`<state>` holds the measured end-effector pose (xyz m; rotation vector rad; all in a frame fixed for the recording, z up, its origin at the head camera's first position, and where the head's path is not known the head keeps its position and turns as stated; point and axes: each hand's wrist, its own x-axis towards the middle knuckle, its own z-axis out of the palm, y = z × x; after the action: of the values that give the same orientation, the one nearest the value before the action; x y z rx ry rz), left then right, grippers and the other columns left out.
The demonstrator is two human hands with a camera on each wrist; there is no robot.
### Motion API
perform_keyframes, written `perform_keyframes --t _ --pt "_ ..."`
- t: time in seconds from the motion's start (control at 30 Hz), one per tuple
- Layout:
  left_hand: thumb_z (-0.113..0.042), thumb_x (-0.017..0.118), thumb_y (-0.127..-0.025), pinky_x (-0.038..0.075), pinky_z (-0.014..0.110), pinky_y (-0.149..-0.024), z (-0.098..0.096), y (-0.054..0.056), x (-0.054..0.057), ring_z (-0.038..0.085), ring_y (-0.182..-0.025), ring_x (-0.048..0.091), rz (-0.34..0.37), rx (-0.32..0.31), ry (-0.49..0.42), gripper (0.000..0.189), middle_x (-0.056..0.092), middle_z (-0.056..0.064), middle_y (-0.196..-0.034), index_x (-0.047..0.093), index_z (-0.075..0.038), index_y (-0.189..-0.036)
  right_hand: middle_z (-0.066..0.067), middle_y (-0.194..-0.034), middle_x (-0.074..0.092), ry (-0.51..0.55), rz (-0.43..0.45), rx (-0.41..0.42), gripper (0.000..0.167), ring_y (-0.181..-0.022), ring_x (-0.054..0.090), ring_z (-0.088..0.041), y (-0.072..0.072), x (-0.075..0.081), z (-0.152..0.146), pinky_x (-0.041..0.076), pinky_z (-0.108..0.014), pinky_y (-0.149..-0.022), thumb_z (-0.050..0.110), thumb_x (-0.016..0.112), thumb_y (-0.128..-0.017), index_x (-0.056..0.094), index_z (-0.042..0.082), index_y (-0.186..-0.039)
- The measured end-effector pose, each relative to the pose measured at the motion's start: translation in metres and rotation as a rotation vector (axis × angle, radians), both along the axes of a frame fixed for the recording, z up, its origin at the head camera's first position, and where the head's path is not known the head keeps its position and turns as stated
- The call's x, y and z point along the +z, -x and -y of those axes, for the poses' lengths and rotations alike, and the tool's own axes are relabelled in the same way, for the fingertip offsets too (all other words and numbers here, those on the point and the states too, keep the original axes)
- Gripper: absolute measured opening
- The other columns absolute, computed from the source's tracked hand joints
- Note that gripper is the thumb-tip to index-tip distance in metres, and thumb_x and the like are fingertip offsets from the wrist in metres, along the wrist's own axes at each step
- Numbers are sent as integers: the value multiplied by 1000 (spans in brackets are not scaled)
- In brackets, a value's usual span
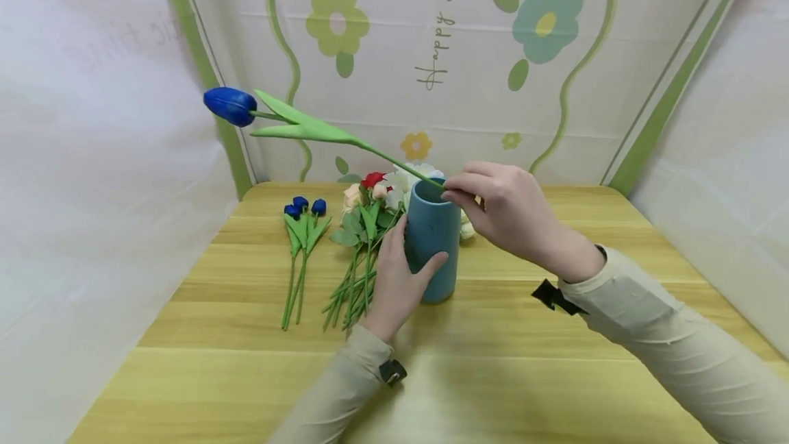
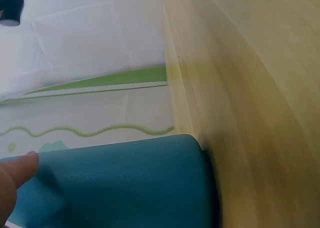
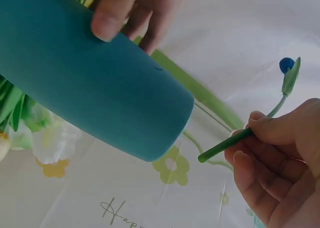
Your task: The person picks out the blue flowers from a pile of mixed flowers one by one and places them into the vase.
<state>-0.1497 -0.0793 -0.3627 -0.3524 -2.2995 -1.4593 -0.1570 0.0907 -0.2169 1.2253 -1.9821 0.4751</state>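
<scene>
A blue vase (image 1: 434,245) stands upright on the wooden table. My left hand (image 1: 401,286) holds it from the left side, thumb across its front; in the left wrist view only part of that hand (image 2: 15,178) shows beside the vase (image 2: 125,183). Close to the vase mouth, my right hand (image 1: 508,211) pinches the stem of a blue tulip (image 1: 229,106) near its lower end. The flower head points up and left, with green leaves along the stem. In the right wrist view the stem end (image 3: 212,152) sticks out past the fingers, apart from the vase rim.
Several blue tulips (image 1: 302,238) lie on the table at the left. Behind and left of the vase lies a bunch with a red flower (image 1: 372,180), pale pink roses and white flowers (image 1: 401,180). A printed cloth (image 1: 382,40) hangs at the back of the table (image 1: 493,375).
</scene>
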Motion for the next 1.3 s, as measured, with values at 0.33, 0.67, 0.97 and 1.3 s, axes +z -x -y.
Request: perform_keyframes --t 0.33,0.67,0.97,1.3 --pt "-42 73 -88 38 47 -104 -3 6 -6 25 -132 41 -19 4 36 86 39 9 -145 27 -12 -153 -7 -81 67 -35 18 27 7 -64 63 -18 17 6 12 51 -32 -58 0 76 -84 75 -1 -90" --pt "-38 73 -89 38 47 -103 -1 5 -6 26 -131 42 -40 -2 44 84 40 10 -144 26 -13 -154 -7 -78 65 -22 56 26 6 -62 62 -18 26 -7 19 52 -33 -58 -1 75 -84 75 -2 -91" --pt "-39 73 -89 38 47 -104 2 5 -7 26 -131 42 -54 4 44 84 41 11 -143 27 -11 -153 -10 -82 67 15 48 32 9 -65 63 -20 30 -6 25 53 -33 -60 1 76 -85 76 -2 -93" --pt "-39 72 -90 37 47 -105 3 6 -8 27 -133 40 -45 -9 42 84 40 10 -144 25 -11 -154 -10 -82 68 44 14 62 9 -68 65 -21 33 -7 32 53 -33 -61 -2 74 -85 76 -3 -94"
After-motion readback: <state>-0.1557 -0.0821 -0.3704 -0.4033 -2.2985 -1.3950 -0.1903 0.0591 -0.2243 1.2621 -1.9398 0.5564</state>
